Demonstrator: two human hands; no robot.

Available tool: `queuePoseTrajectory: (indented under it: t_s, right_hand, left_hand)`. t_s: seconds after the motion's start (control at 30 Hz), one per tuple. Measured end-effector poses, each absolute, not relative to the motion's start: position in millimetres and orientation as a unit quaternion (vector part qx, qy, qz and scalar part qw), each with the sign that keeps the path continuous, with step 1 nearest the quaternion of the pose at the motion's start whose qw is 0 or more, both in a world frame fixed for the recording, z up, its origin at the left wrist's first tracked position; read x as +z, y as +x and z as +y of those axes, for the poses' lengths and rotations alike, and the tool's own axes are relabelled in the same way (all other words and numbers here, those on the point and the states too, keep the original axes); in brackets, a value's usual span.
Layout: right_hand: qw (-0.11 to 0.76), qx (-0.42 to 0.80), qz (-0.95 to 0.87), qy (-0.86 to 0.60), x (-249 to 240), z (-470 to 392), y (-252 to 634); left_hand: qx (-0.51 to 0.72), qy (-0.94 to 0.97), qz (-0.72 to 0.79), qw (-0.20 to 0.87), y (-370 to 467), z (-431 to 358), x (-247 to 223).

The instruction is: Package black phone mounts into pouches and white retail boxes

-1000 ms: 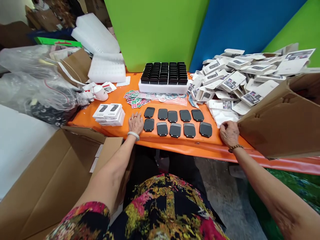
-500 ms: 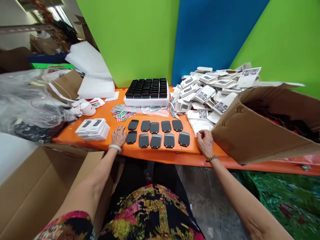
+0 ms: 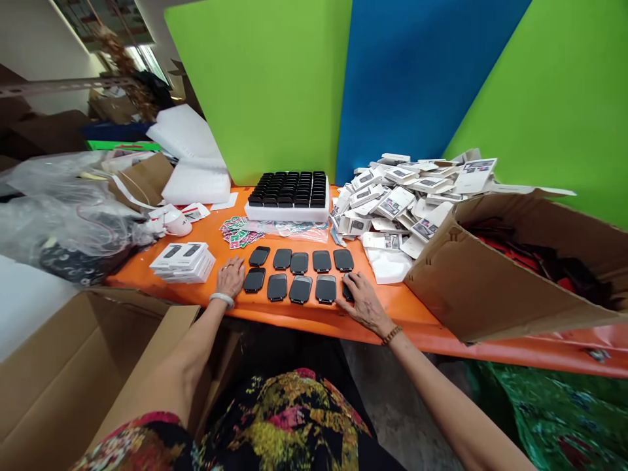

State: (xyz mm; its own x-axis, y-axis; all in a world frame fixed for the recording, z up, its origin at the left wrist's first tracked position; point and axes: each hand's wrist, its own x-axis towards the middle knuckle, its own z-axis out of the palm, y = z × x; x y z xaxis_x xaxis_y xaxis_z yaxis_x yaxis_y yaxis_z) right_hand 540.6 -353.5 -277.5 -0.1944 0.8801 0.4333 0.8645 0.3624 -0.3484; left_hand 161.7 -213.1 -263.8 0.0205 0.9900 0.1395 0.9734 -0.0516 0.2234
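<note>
Two rows of flat black devices (image 3: 299, 288) lie on the orange table (image 3: 196, 302). My left hand (image 3: 230, 277) rests flat beside the left end of the rows, fingers stretched, holding nothing. Over the rightmost device of the near row (image 3: 348, 288) is my right hand (image 3: 363, 302), its fingers apart and touching or just above that device, partly hiding it. Behind the rows, a white foam tray (image 3: 287, 213) holds many upright black pieces. Small red and green cards (image 3: 238, 233) lie left of a clear plastic bag (image 3: 294, 229).
Stacked white boxes (image 3: 184, 261) stand left of my left hand. A heap of white boxes (image 3: 397, 196) fills the back right, beside an open carton (image 3: 471, 281). Another open carton (image 3: 93, 353) is at the lower left. Plastic bags (image 3: 73, 216) lie far left.
My right hand has moved left from the white item near the carton to the rightmost near-row device. My left hand stays beside the rows. The view has tilted slightly.
</note>
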Motion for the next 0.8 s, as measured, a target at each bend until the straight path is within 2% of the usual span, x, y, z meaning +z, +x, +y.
queuePoseTrajectory:
  t_s: [0.4, 0.53, 0.63, 0.8]
  right_hand:
    - [0.234, -0.020, -0.749, -0.620, -274.6, -351.4, 505.7]
    - [0.230, -0.022, -0.740, -0.632, -273.3, -349.5, 499.6]
    - [0.212, -0.023, -0.735, -0.643, -269.3, -346.2, 489.0]
    - [0.190, -0.025, -0.731, -0.655, -265.0, -342.0, 481.0]
  left_hand:
    - [0.207, 0.735, 0.645, 0.018, 156.2, -215.3, -266.7]
    - [0.239, 0.784, 0.570, 0.055, 159.5, -232.5, -266.4]
    - [0.201, 0.852, 0.475, 0.088, 168.8, -252.6, -266.9]
    - [0.156, 0.879, 0.446, 0.065, 190.5, -269.4, -267.5]
